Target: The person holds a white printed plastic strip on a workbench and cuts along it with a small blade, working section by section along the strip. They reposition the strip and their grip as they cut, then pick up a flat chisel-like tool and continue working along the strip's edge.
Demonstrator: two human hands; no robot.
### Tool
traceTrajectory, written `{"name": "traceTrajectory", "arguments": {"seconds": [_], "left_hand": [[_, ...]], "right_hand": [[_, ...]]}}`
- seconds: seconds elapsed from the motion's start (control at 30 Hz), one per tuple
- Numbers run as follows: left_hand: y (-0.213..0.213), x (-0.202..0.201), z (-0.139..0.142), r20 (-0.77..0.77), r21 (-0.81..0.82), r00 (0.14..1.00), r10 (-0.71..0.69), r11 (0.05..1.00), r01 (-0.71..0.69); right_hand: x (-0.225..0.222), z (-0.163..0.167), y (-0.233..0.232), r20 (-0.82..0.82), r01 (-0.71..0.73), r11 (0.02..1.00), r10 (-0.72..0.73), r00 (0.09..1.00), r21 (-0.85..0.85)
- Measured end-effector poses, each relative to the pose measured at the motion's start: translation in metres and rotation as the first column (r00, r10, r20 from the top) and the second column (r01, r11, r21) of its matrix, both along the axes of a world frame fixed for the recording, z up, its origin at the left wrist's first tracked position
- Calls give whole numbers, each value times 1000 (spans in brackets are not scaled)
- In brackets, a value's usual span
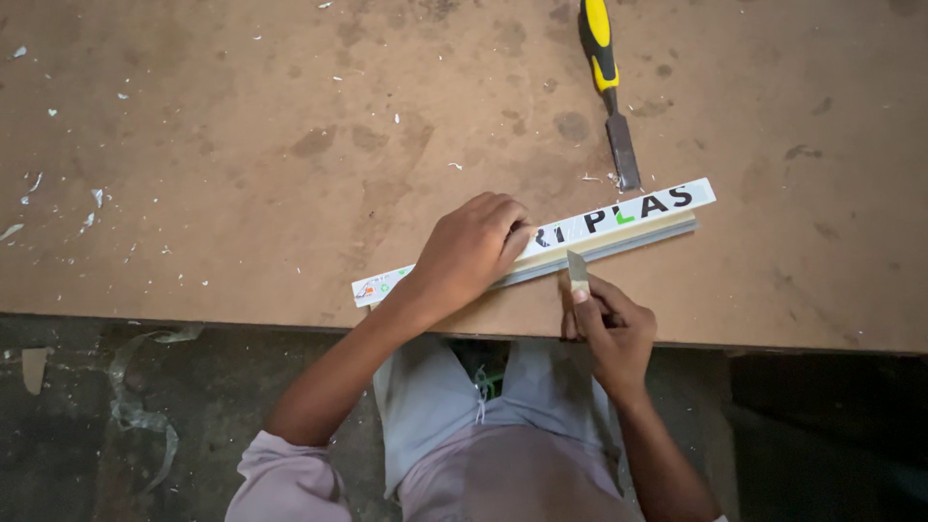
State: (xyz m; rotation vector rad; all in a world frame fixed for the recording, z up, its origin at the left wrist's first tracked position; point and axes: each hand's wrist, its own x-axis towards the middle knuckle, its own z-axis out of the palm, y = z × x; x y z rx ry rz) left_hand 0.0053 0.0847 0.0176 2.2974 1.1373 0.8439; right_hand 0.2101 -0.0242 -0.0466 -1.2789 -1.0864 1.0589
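The left hand (471,248) lies curled, knuckles up, pressing down on a long white strip (541,239) with printed letters that runs slantwise across the brown board (242,164). Its fingertips reach the strip's far edge, and a grey strip (619,247) shows just under the white one on the near side. The right hand (611,327) is closed around a small flat blade (577,270), whose tip rises above the fingers (592,296) and touches the strip's near edge, just beside the left hand. A yellow-handled chisel (609,87) lies beyond the strip, well apart from both hands.
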Motion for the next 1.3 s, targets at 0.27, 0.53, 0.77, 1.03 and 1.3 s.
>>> {"name": "traceTrajectory", "arguments": {"seconds": [0.27,0.53,0.77,1.03,1.3], "left_hand": [[-2,0,2,21,-38,999,47,998,-46],[-2,-4,-12,87,-26,994,64,998,-61],[-1,-6,-24,152,16,983,98,995,-102],[-6,-11,-2,206,-33,961,184,983,-181],[-5,-1,-6,121,73,984,129,988,-139]], "right_hand": [[-2,-4,3,26,64,998,-63,998,-18],[2,-24,0,92,87,996,-87,992,-1],[8,-27,-2,319,78,983,-128,939,166],[-15,5,0,63,63,995,-68,996,72],[-10,7,6,72,80,997,-80,994,-2]]}}
